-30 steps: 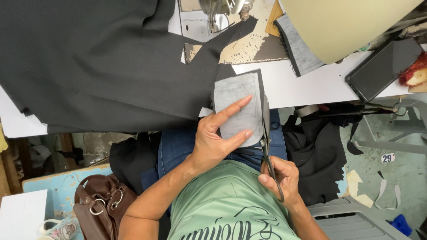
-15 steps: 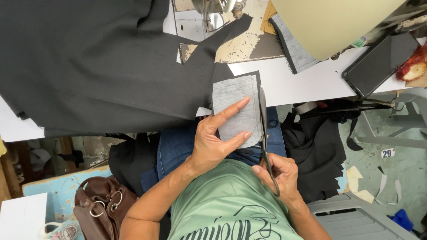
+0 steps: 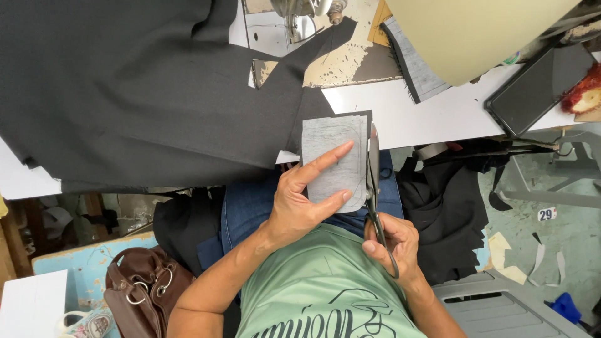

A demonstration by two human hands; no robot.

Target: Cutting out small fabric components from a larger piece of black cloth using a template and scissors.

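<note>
- At the near edge of the white worktop (image 3: 438, 119), the small grey fabric piece (image 3: 332, 159) hangs half over the person's lap, with a darker layer showing along its top and right edge.
- The left hand (image 3: 300, 200) lies flat on it, fingers spread and closed on nothing: index finger stretched across the middle, thumb at the lower edge. It pins the piece, it doesn't grip it.
- The right hand (image 3: 391, 247) is closed around the handles of the scissors (image 3: 374, 188), whose blades run up along the right edge of the piece, just beside the stitched outline.
- To do this cut well, I'd say keep the blades close outside the stitch line without nicking it, take long smooth bites, and turn the fabric with the flat hand rather than twisting the wrist.
- Keep that stretched index fingertip back from the blades; it looks near to them.
- The big black cloth (image 3: 125, 94) covers most of the worktop on the left and touches the grey piece's left side, so it could drag or get caught under the cut.
- Other stuff: a dark flat tray (image 3: 532, 87) at right, a brown handbag (image 3: 138, 294) on the floor, and black scraps (image 3: 447, 206) piled beside the right knee.
</note>
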